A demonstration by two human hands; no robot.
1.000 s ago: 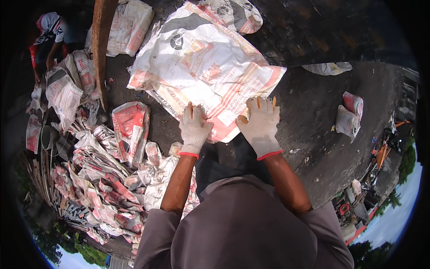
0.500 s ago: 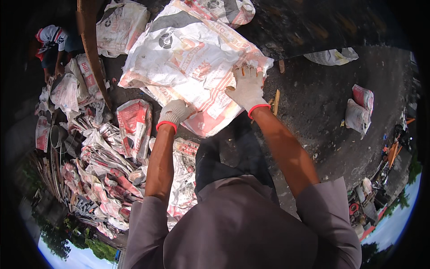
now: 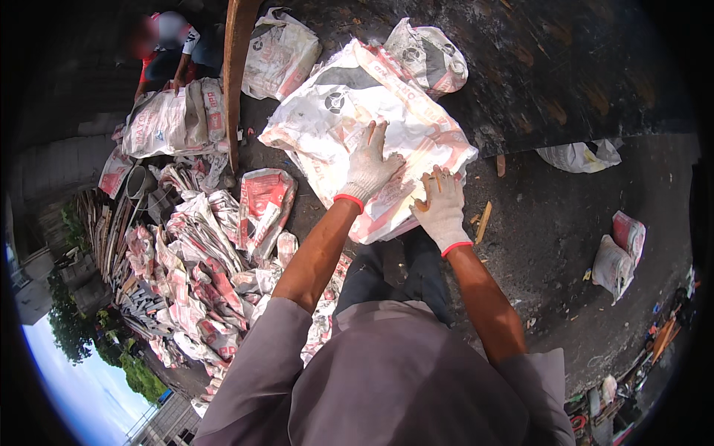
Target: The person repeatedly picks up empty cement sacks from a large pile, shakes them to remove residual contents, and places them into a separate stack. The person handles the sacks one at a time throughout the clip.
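both gloved hands flat, fingers spread, gripping nothing: left hand (image 3: pixel 368 167) on white-red sack (image 3: pixel 349 119) mid, right hand (image 3: pixel 440 204) at its near edge. sack lies on dark ground (image 3: pixel 550 230), long axis running away up-left.

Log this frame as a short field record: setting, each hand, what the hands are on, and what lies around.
Setting: outdoors, dark dirt ground
Left hand: gloved, flat, fingers spread on the white and red sack
Right hand: gloved, pressing the sack's near edge
Sack: empty, spread flat, creased
Left side: pile of crumpled sacks, wooden post
Right side: folded sack
Other: a second person at upper left
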